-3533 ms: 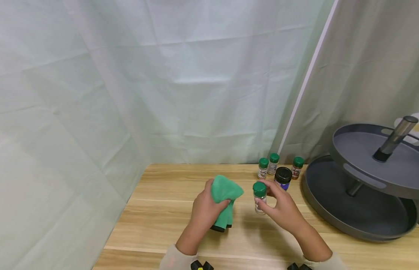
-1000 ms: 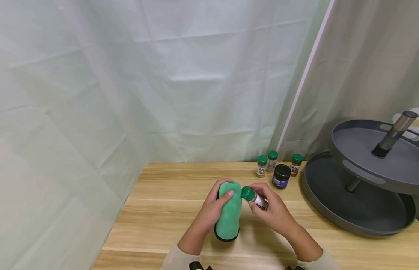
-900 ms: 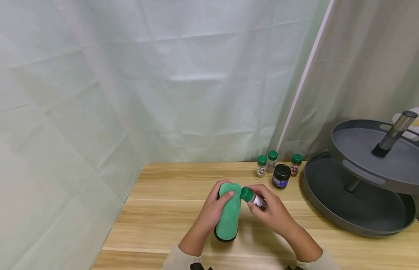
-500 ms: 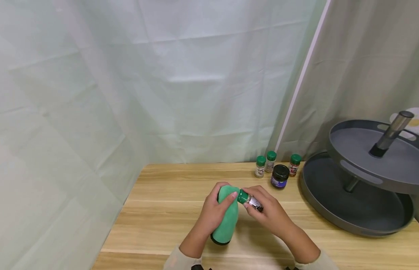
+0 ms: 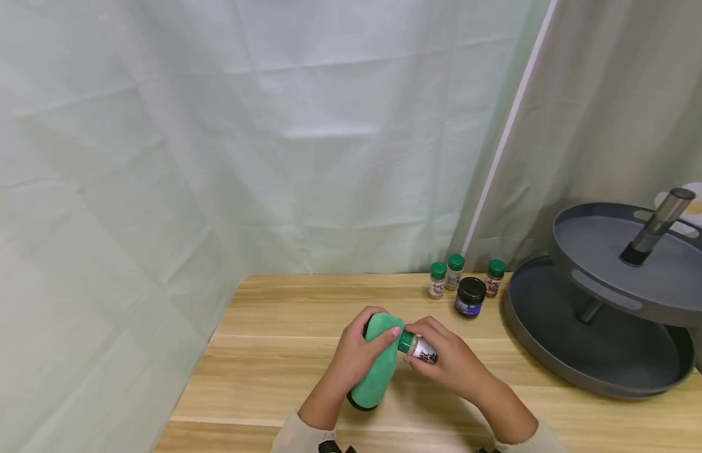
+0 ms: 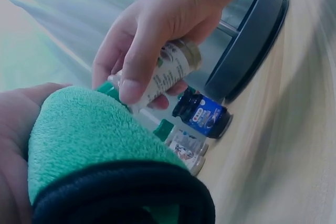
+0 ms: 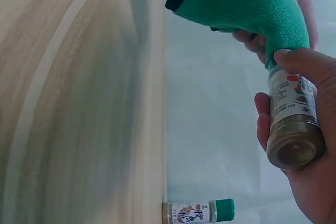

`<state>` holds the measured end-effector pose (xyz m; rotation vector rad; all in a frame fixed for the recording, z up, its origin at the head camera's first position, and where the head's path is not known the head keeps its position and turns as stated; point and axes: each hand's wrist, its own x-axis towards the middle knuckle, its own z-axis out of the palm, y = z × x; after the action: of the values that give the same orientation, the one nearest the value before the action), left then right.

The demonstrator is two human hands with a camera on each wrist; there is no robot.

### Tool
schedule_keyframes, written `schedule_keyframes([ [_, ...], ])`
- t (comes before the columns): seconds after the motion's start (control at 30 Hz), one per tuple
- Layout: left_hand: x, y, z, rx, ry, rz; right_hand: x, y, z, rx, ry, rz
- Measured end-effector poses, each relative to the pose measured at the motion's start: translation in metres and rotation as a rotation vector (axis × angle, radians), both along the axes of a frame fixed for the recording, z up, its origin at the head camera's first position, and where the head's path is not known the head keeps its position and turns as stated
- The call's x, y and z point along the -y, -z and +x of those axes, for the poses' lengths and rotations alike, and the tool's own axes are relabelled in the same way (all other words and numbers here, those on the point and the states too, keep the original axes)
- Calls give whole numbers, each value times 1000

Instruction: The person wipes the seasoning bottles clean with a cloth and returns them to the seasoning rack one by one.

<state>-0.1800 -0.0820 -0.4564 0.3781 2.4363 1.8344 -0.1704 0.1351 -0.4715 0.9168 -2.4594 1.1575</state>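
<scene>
In the head view my left hand (image 5: 356, 352) grips a folded green cloth (image 5: 380, 371) with a dark edge, the thumb pressed along its top. My right hand (image 5: 453, 358) holds a small spice jar (image 5: 423, 350), tilted with its green cap towards the cloth. The cap touches the cloth's upper end and is partly covered by it. From the right wrist view, fingers and thumb wrap the labelled spice jar (image 7: 294, 100), its clear base facing the camera. The left wrist view shows the cloth (image 6: 100, 135) close up, below the cap.
Three green-capped spice jars (image 5: 436, 288) and a black-lidded jar with a blue label (image 5: 470, 298) stand at the back of the wooden table (image 5: 260, 352). A grey two-tier round tray (image 5: 589, 377) occupies the right side. Curtains (image 5: 339, 157) hang behind.
The right hand has tipped the spice jar from upright to slanted and brought its cap against the cloth. The left hand has turned the cloth, its lower end swinging left.
</scene>
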Motion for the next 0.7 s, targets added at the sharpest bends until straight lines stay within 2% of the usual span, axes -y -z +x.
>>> schedule_keyframes([
  [0.33, 6, -2, -5, 36, 9, 12, 0, -7, 6, -34, -52, -56],
  [0.5, 5, -2, -5, 47, 23, 20, 1, -11, 8, -73, -22, -105],
  [0.7, 5, -2, -2, 42, 31, 17, 0, -9, 7, -49, 16, -121],
])
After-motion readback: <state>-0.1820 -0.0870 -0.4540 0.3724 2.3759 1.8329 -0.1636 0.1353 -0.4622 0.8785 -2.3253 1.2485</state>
